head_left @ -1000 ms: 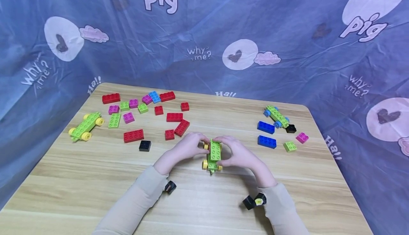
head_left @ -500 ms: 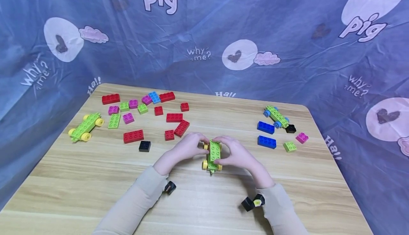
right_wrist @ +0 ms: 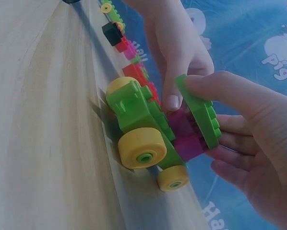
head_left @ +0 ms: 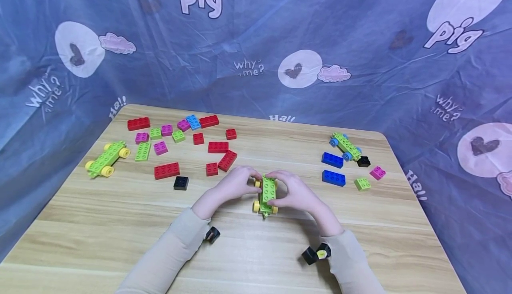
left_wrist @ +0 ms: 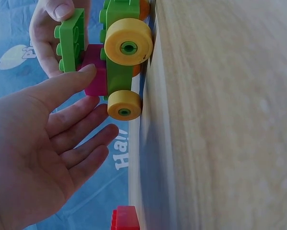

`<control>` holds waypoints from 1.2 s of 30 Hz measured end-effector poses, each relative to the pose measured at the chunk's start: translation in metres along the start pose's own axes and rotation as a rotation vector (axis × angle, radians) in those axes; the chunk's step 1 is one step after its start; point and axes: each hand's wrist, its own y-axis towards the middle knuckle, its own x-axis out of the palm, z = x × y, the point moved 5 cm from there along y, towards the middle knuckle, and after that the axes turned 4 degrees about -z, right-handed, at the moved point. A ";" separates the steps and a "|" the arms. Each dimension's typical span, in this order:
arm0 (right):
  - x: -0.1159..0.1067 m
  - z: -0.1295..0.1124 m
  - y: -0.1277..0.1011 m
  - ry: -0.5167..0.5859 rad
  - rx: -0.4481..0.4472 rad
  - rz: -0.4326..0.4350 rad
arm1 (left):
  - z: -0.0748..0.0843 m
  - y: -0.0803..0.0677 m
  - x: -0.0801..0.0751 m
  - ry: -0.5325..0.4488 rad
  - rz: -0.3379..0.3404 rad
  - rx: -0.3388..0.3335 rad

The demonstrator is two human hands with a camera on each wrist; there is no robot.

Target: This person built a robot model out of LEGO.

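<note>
At the middle of the table, a green wheeled base (head_left: 265, 207) stands on yellow wheels (left_wrist: 128, 42). Magenta bricks (left_wrist: 98, 81) sit on its studs at one end. My left hand (head_left: 236, 182) pinches the magenta part, its thumb on one side and the other fingers spread beyond. A long green brick (head_left: 269, 189) slants over the magenta, with a gap at one end in both wrist views. My right hand (head_left: 298, 191) holds this brick, the thumb at its raised end and the fingers along the far side. The fingers hide part of the contact.
Red, magenta and green bricks lie at the left, with a black brick (head_left: 181, 183) and another yellow-wheeled base (head_left: 107, 158). To the right are blue bricks (head_left: 334, 177), a blue-wheeled base (head_left: 346, 146) and a few small bricks. A patterned cloth (head_left: 248, 89) hangs behind the table.
My right thumb has shifted slightly left onto the near end of the long green brick, which has moved a little toward me. The left hand stays put.
</note>
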 end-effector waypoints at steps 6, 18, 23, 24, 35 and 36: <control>0.001 -0.001 0.001 0.005 -0.004 -0.005 | 0.000 0.000 0.000 0.006 0.000 0.006; 0.001 0.001 0.000 0.019 0.009 -0.006 | 0.001 -0.005 -0.012 -0.022 -0.049 -0.016; 0.001 0.002 0.000 0.055 0.028 0.005 | 0.014 -0.008 -0.014 0.024 -0.056 0.015; 0.001 0.003 0.000 0.066 0.035 0.008 | 0.016 -0.008 -0.013 0.034 -0.056 0.023; 0.002 0.004 -0.001 0.090 0.068 0.020 | 0.021 -0.007 -0.006 0.072 -0.039 0.029; 0.002 0.004 -0.001 0.089 0.066 0.021 | 0.021 -0.006 -0.006 0.077 -0.039 0.029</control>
